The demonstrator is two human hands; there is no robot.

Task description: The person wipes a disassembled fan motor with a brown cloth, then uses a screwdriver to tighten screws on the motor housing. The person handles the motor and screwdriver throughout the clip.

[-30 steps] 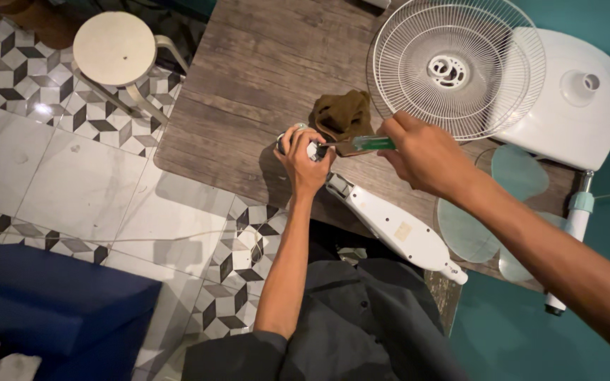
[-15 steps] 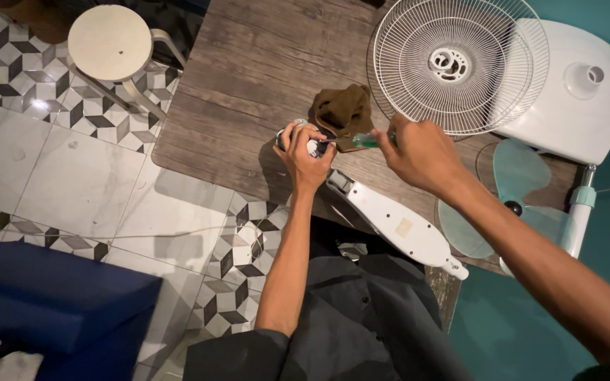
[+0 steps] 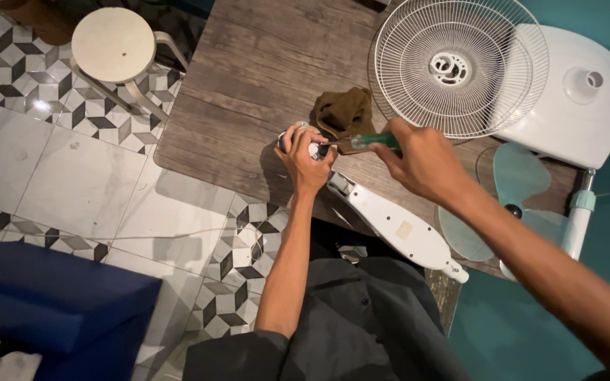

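Since the earlier frames the right hand (image 3: 425,164) has drawn in toward the left hand (image 3: 306,161), so the tip of the green-handled screwdriver (image 3: 361,143) now sits right against the small part under the left hand's fingers, and the translucent blue-green fan blades (image 3: 513,190) show more fully at 3 o'clock. The left grip is clenched over the end of the white fan neck piece (image 3: 390,224), pressing it onto the wooden tabletop (image 3: 248,92) near the tabletop's front edge; the right grip is closed around the screwdriver handle, the shaft pointing toward 9 o'clock at the left hand. The neck piece, a long white plastic body, runs from under the left hand toward 4 o'clock and overhangs the tabletop edge above the person's dark shirt. Just beyond the two hands, at 12 o'clock from the left one, lies a crumpled brown cloth (image 3: 345,111), touching or almost touching the rim of the white wire fan guard (image 3: 460,67), which lies flat at about 1 o'clock. The guard partly overlaps the white fan base (image 3: 573,99) at 2 o'clock. A white pole with a pale green collar (image 3: 579,215) stands beside the blades at the right edge of the tabletop. Off the tabletop, at 10 o'clock, a round cream stool (image 3: 113,44) stands on the patterned tile floor (image 3: 72,176), and a dark blue cushion (image 3: 44,296) lies at 8 o'clock.
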